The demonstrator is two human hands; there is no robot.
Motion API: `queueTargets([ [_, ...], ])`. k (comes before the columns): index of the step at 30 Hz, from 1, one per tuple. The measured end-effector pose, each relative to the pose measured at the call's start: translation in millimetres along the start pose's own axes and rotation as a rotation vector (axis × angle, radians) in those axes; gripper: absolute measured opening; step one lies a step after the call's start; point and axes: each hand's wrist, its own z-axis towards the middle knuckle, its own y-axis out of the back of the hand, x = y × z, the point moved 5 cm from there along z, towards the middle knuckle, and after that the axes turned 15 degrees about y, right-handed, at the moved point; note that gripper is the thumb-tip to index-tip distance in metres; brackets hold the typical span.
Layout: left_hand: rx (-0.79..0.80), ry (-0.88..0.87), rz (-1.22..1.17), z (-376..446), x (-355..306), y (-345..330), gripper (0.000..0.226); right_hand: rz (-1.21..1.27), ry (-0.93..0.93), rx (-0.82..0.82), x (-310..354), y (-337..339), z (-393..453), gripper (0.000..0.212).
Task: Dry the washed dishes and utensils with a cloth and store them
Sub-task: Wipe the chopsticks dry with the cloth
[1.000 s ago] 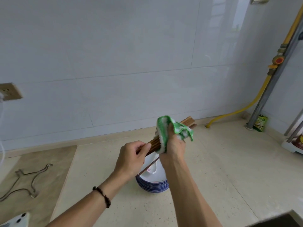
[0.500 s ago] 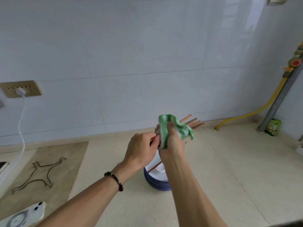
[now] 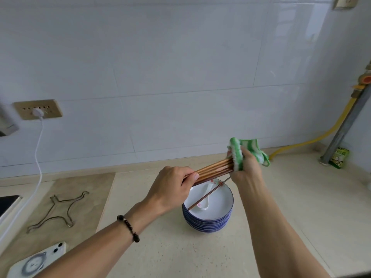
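No readable brand or text anywhere; the small green packet (image 3: 339,157) by the pipe (image 3: 345,125) at far right has print too small to read.

Left to right: phone (image 3: 38,259) with a cartoon-face case at the bottom left, charger cable (image 3: 37,157) running up to the wall socket (image 3: 38,111), wire trivet (image 3: 60,210) on the tan mat.

Left hand (image 3: 170,188), beaded bracelet on the wrist, grips one end of the chopsticks (image 3: 212,171): a bundle of brown wooden sticks, held roughly level above the stack of plates (image 3: 208,221).

Plates are white inside with blue rims, stacked on the counter (image 3: 301,207). A white ceramic spoon (image 3: 204,194) lies in the top plate, and one loose chopstick (image 3: 208,193) leans across it.

Right hand (image 3: 246,167) clamps a green-and-white striped cloth (image 3: 244,150) around the far end of the bundle; the tips are hidden inside the cloth.
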Motion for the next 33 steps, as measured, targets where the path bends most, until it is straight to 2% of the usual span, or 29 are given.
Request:
queueTargets([
  [4,-0.043,0.036,0.047,0.3,7.3,8.8,0.036,0.014,0.156,-0.101,8.8,1.4,-15.4,0.016],
  [6,-0.026,0.058,0.019,1.1,9.8,5.4,0.036,0.016,0.162,-0.102,-5.4,-1.3,-28.8,0.016],
  [11,-0.048,0.111,-0.048,-2.7,0.7,-0.9,0.050,-0.036,0.016,0.101,-38.8,-13.5,-55.0,0.021],
  [15,-0.011,0.099,-0.046,-11.9,13.2,21.9,0.053,0.061,0.101,-0.049,0.2,-11.2,-20.8,0.035],
  [17,-0.054,0.104,-0.008,-13.0,6.1,26.0,0.052,0.081,0.140,-0.082,4.7,-15.6,-31.3,0.027],
  [22,-0.102,0.145,-0.038,-5.0,-8.0,20.0,0.050,-0.068,0.038,0.101,-45.8,-35.5,-85.1,0.009],
  [24,-0.079,0.125,-0.046,-9.0,1.0,27.2,0.047,-0.061,0.037,0.131,-33.4,-37.2,-71.6,0.013],
  [27,-0.051,0.099,-0.048,-19.4,15.2,36.9,0.045,-0.013,0.119,-0.033,2.4,-26.9,-38.3,0.026],
  [29,-0.067,0.105,-0.026,-20.2,11.3,34.3,0.045,-0.016,0.168,-0.073,5.8,-23.6,-44.4,0.023],
  [31,-0.100,0.121,-0.004,-15.0,-1.2,27.8,0.043,-0.048,0.156,0.011,-13.6,-27.9,-68.2,0.016],
  [33,-0.127,0.129,-0.014,-10.6,-8.3,26.7,0.043,-0.146,0.078,0.168,-35.4,-33.6,-88.0,0.011],
])
